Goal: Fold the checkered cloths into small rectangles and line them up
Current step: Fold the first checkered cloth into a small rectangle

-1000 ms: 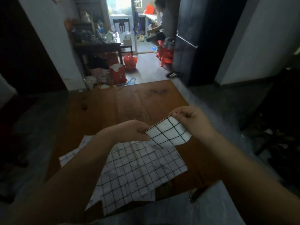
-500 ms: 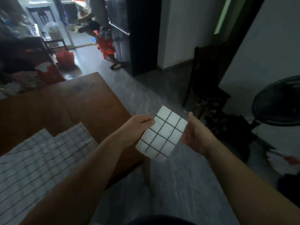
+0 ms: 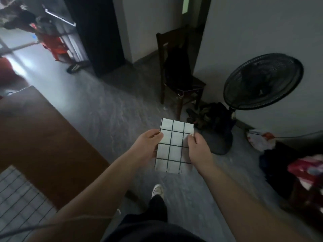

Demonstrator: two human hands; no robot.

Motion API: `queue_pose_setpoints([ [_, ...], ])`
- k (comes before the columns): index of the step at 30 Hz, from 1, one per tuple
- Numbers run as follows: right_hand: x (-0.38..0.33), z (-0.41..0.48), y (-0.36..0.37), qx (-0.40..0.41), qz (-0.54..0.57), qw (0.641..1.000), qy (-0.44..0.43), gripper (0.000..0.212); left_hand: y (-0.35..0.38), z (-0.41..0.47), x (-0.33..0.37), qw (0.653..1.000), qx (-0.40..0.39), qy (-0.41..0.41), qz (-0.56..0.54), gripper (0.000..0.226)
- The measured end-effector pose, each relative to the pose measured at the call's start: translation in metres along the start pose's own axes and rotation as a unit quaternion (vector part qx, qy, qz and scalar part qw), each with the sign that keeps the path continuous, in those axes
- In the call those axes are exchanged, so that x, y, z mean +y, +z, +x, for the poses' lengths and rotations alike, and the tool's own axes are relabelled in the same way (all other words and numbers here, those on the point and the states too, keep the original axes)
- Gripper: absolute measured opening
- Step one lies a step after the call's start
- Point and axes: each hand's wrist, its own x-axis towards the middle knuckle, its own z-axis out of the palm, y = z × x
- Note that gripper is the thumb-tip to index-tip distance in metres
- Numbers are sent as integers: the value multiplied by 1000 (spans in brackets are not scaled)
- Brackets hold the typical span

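The table [image 3: 43, 137] is at left, with a spread cloth [image 3: 19, 198] on its near corner. The folded cloth [image 3: 174, 145] is in the air over the floor, off the table, its long axis pointing away from the person. The left hand [image 3: 148, 145] and right hand [image 3: 197, 147] pinch its side edges. Folding looks finished; next it should be laid in line on the table.

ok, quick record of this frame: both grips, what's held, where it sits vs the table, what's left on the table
left grip: pinches left edge of folded checkered cloth, thumb on front
right grip: pinches its right edge, thumb on front
cloth state: small rectangle, held flat toward the camera
cloth location: in the air over the grey floor, right of the wooden table, not touching it
on table: spread-out checkered cloth, lower-left corner of view
nearby: black fan, dark chair
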Motion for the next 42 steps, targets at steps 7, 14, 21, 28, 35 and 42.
queue_pose_setpoints([
  [7, -19, 107, -8, 44, -81, 995, -42, 27, 6, 105, 36, 999, -47, 13, 23, 21],
  [14, -84, 245, 27, -80, 5, 997, -15, 20, -49, 241, 110, 999, 29, 38, -8, 21],
  [21, -155, 364, 94, -68, -59, 991, -97, 10, -122, 321, 169, 991, 16, 24, -129, 29],
  [28, -220, 461, 197, -171, -79, 970, -153, 8, -212, 386, 189, 981, 85, 38, -172, 50],
  [35, -302, 570, 329, -271, -26, 950, -156, 20, -326, 482, 239, 955, 198, 62, -212, 43],
  [42, -419, 635, 478, -437, 12, 884, -165, 20, -456, 522, 300, 920, 309, 65, -231, 46],
])
